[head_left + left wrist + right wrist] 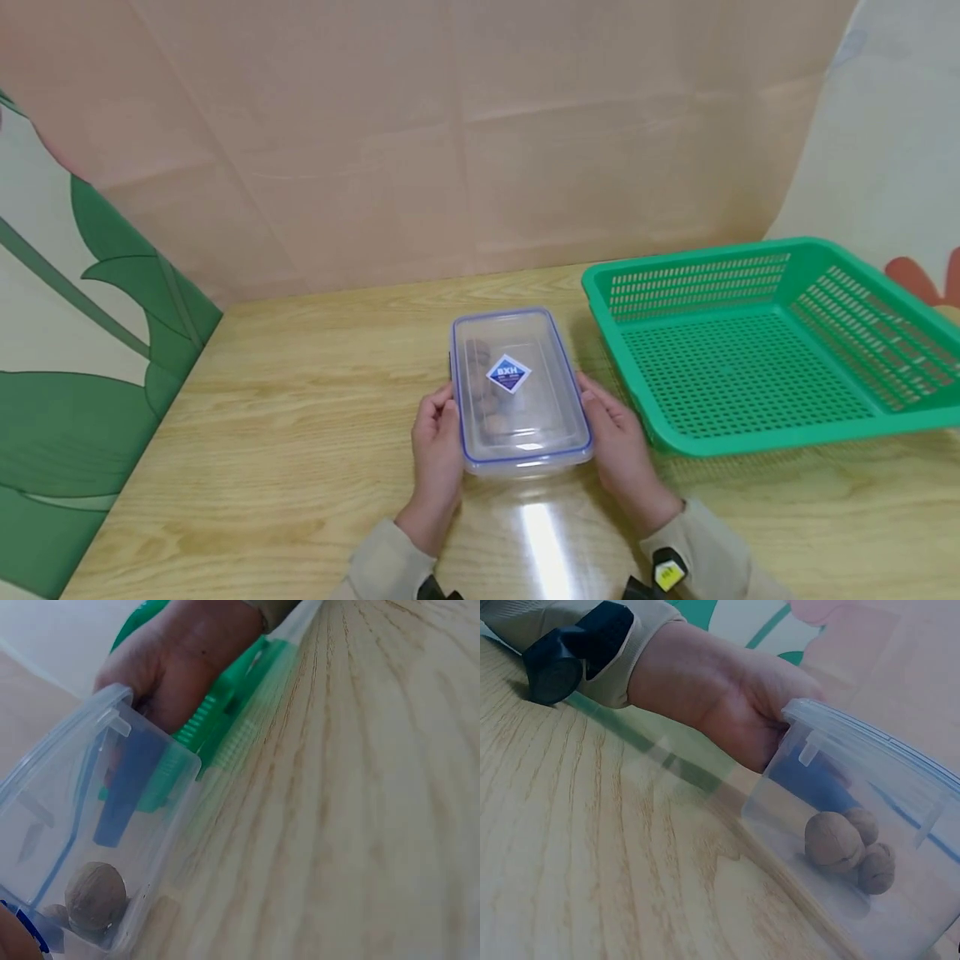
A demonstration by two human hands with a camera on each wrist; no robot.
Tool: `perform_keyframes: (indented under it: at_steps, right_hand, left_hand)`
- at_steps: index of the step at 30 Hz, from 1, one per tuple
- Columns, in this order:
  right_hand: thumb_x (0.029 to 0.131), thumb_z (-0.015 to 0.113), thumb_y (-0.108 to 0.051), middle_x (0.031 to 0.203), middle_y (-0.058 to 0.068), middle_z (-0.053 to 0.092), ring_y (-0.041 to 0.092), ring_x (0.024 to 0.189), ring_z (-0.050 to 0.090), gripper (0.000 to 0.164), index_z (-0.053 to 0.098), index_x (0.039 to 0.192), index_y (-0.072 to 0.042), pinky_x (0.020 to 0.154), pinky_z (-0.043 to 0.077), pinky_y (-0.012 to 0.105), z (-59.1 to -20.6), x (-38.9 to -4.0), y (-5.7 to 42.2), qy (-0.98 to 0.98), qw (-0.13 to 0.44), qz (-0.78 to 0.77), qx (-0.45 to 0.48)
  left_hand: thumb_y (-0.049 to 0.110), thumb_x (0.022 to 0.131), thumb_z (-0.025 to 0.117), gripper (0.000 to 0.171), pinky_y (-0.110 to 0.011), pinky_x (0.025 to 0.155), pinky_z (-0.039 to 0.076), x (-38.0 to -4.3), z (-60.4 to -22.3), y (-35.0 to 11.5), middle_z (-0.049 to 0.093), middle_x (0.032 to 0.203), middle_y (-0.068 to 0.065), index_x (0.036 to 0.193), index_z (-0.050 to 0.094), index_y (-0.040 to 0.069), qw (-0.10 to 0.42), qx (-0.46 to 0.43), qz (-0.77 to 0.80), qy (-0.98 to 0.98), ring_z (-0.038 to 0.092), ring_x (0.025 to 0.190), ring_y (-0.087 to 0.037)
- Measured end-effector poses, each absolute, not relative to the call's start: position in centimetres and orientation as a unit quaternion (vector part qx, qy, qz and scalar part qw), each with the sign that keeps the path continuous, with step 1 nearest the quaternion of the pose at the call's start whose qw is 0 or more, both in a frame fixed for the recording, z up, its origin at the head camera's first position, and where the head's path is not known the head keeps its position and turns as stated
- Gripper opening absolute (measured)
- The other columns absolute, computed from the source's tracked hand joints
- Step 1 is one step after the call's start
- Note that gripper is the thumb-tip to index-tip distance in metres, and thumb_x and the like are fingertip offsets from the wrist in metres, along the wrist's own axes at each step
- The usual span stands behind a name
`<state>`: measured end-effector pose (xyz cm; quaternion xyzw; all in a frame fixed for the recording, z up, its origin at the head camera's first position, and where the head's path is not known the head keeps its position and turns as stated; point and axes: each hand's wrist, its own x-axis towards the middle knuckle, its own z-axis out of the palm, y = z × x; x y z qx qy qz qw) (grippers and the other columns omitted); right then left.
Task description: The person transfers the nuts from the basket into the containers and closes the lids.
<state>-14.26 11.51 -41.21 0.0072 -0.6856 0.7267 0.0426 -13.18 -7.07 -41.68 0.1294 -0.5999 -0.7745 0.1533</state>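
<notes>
A clear plastic food container (525, 425), its lid lined with a blue seal and bearing a blue-and-white BXH label (509, 374), is held between both hands in the head view. My left hand (438, 446) grips its left side, thumb along the wall. On the opposite side my right hand (621, 442) grips the other wall. Several brown walnuts (834, 841) lie inside, gathered toward the left side. One walnut (96, 895) shows large through the wall in the left wrist view. The lid sits on the container, and the fingertips are partly hidden behind its sides.
A green slatted plastic basket (750, 375) stands right of the container, its near-left rim close to my right hand. The wood-grain table (285, 433) extends to the left. Behind it hangs a pinkish sheet (450, 150), with a leaf-painted wall (90, 350) at left.
</notes>
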Motion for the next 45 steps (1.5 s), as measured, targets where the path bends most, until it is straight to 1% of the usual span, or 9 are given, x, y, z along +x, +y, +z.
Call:
perform_keyframes:
  at_steps: [3, 9, 20, 26, 31, 34, 37, 41, 45]
  right_hand:
    - [0.099, 0.039, -0.011, 0.141, 0.019, 0.040, -0.004, 0.112, 0.050, 0.040, 0.039, 0.135, 0.007, 0.091, 0.044, 0.012, -41.1, -14.2, 11.4, -0.694, 0.049, 0.719, 0.005]
    - [0.099, 0.039, -0.011, 0.141, 0.020, 0.040, 0.027, 0.127, 0.040, 0.040, 0.041, 0.135, 0.008, 0.089, 0.044, 0.008, -41.2, -14.1, 11.3, -0.722, 0.061, 0.689, 0.007]
    - [0.100, 0.039, -0.018, 0.144, 0.016, 0.038, 0.021, 0.129, 0.040, 0.044, 0.039, 0.136, 0.006, 0.092, 0.044, 0.012, -41.2, -14.1, 11.3, -0.699, 0.048, 0.714, -0.001]
    - [0.098, 0.044, -0.011, 0.140, 0.015, 0.044, 0.025, 0.133, 0.036, 0.037, 0.047, 0.131, 0.005, 0.096, 0.031, 0.001, -41.0, -14.1, 11.6, -0.777, 0.108, 0.619, 0.021]
    - [0.094, 0.047, -0.003, 0.138, 0.017, 0.046, 0.028, 0.131, 0.038, 0.035, 0.051, 0.128, 0.006, 0.098, 0.029, 0.001, -41.1, -14.2, 11.5, -0.790, 0.170, 0.586, 0.058]
    - [0.093, 0.048, -0.001, 0.138, 0.019, 0.046, 0.029, 0.131, 0.037, 0.036, 0.049, 0.128, 0.007, 0.099, 0.029, 0.002, -41.1, -14.2, 11.5, -0.784, 0.179, 0.592, 0.060]
    - [0.094, 0.048, -0.001, 0.138, 0.019, 0.045, 0.027, 0.131, 0.037, 0.037, 0.048, 0.130, 0.008, 0.098, 0.030, 0.002, -41.0, -14.1, 11.6, -0.778, 0.159, 0.606, 0.044]
    - [0.095, 0.048, -0.008, 0.139, 0.017, 0.045, 0.024, 0.126, 0.042, 0.041, 0.044, 0.134, 0.004, 0.090, 0.039, 0.002, -40.6, -14.2, 11.7, -0.772, 0.093, 0.629, 0.006]
    - [0.096, 0.049, -0.016, 0.141, 0.016, 0.043, 0.022, 0.125, 0.042, 0.047, 0.039, 0.139, 0.001, 0.087, 0.042, 0.005, -39.7, -14.6, 11.7, -0.751, 0.020, 0.659, -0.033]
  left_hand:
    - [0.002, 0.095, 0.044, 0.024, -0.026, 0.084, 0.054, -13.3, -41.7, -7.3, 0.059, 0.121, -0.016, 0.115, 0.057, -0.002, 0.162, 0.127, -0.763, -0.613, 0.059, 0.104, -0.021]
    - [0.006, 0.095, 0.045, 0.025, -0.024, 0.085, 0.053, -13.4, -41.9, -7.5, 0.060, 0.122, -0.011, 0.114, 0.060, 0.001, 0.153, 0.130, -0.760, -0.618, 0.056, 0.109, -0.019]
    - [0.005, 0.095, 0.047, 0.023, -0.027, 0.091, 0.050, -13.5, -41.9, -7.3, 0.058, 0.125, -0.011, 0.113, 0.061, 0.000, 0.158, 0.139, -0.766, -0.607, 0.053, 0.117, -0.021]
    - [0.003, 0.094, 0.048, 0.025, -0.026, 0.093, 0.049, -13.4, -41.8, -7.5, 0.056, 0.128, -0.013, 0.115, 0.061, 0.000, 0.165, 0.136, -0.754, -0.622, 0.053, 0.117, -0.023]
    - [-0.001, 0.092, 0.051, 0.026, -0.031, 0.105, 0.037, -13.1, -41.6, -7.8, 0.051, 0.135, -0.009, 0.114, 0.063, 0.002, 0.190, 0.116, -0.725, -0.651, 0.042, 0.129, -0.024]
    - [-0.003, 0.090, 0.052, 0.028, -0.032, 0.106, 0.036, -13.1, -41.5, -7.9, 0.051, 0.136, -0.010, 0.116, 0.062, 0.003, 0.195, 0.111, -0.719, -0.658, 0.041, 0.130, -0.025]
    - [-0.004, 0.089, 0.052, 0.035, -0.028, 0.103, 0.039, -13.3, -41.4, -7.9, 0.048, 0.138, -0.013, 0.123, 0.057, 0.001, 0.183, 0.116, -0.734, -0.643, 0.042, 0.129, -0.025]
    - [-0.005, 0.089, 0.052, 0.041, -0.024, 0.097, 0.043, -13.4, -41.2, -8.0, 0.045, 0.136, -0.022, 0.129, 0.049, -0.005, 0.165, 0.126, -0.764, -0.612, 0.045, 0.126, -0.028]
    - [-0.002, 0.089, 0.054, 0.036, -0.026, 0.095, 0.046, -13.5, -41.3, -8.1, 0.052, 0.129, -0.023, 0.124, 0.054, -0.006, 0.163, 0.133, -0.762, -0.612, 0.051, 0.120, -0.028]
